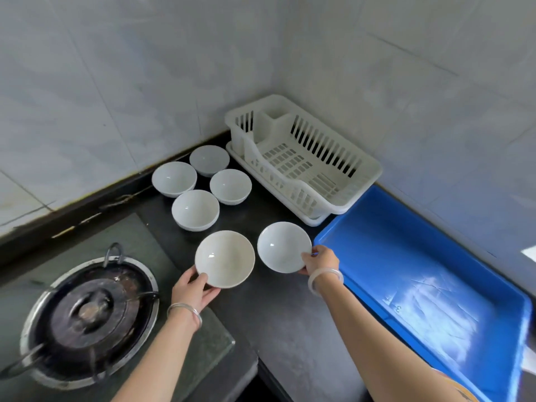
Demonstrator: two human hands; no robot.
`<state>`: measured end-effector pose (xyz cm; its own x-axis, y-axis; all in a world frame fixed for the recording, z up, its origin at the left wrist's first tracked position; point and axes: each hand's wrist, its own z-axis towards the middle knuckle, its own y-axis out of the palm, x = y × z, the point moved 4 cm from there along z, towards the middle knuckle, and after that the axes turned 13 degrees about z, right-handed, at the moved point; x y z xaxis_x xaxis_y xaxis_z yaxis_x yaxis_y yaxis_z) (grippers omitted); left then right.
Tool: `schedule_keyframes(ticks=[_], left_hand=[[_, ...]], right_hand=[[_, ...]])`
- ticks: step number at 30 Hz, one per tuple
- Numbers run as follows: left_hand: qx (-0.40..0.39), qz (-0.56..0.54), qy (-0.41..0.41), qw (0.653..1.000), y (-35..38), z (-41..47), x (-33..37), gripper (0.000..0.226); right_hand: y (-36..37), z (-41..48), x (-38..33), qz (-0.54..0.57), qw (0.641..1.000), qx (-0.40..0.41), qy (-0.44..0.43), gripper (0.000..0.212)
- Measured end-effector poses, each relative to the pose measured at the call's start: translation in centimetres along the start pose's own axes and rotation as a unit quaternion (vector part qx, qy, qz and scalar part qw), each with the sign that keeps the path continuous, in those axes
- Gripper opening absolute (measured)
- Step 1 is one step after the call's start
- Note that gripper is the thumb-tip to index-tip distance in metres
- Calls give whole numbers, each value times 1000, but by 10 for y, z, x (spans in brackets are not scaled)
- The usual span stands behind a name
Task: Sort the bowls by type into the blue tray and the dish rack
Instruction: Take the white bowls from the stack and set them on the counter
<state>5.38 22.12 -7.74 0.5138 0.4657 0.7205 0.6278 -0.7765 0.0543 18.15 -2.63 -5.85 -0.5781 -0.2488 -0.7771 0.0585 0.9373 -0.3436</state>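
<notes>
left hand: the left hand point(191, 288) has its fingers point(213, 293) curled under the near-left edge and the thumb over the rim, so a proper pinch-grip
what it's got: shallow off-white ceramic bowl point(224, 258), open side up, sitting just far-right of those fingers
right hand: the right hand point(322, 261) does pretty much the same, thumb on the rim and fingers point(303, 271) tucked below, closed on the near-right edge
what it's got: shallow white ceramic bowl point(282, 246), just left of that hand and right beside the off-white one, not touching
lifted or not: honestly can't tell if either bowl is off the counter
wrists: silver bangle point(185, 310) on the left, pale bangle point(324, 278) on the right
other bowls: four deeper white ceramic bowls point(195, 209) clustered farther back and left, all upright on the black stone counter point(269, 314)
rack: white slotted plastic dish rack point(301, 158) in the far corner, nothing in it
tray: blue plastic tray point(420, 285) on the right, near edge of the rack, just right of the right hand
near left: gas burner point(87, 311)
behind: grey tiled wall point(116, 82)
</notes>
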Motion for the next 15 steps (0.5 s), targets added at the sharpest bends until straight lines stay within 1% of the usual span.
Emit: schedule_keyframes(ticks=[5, 15], left_hand=[[15, -18, -8, 1000, -4, 10, 4, 41], [14, -27, -20, 999, -7, 23, 7, 38]], right_hand=[[30, 15, -7, -2, 1000, -1, 24, 9], [53, 27, -7, 74, 994, 2, 80, 16]])
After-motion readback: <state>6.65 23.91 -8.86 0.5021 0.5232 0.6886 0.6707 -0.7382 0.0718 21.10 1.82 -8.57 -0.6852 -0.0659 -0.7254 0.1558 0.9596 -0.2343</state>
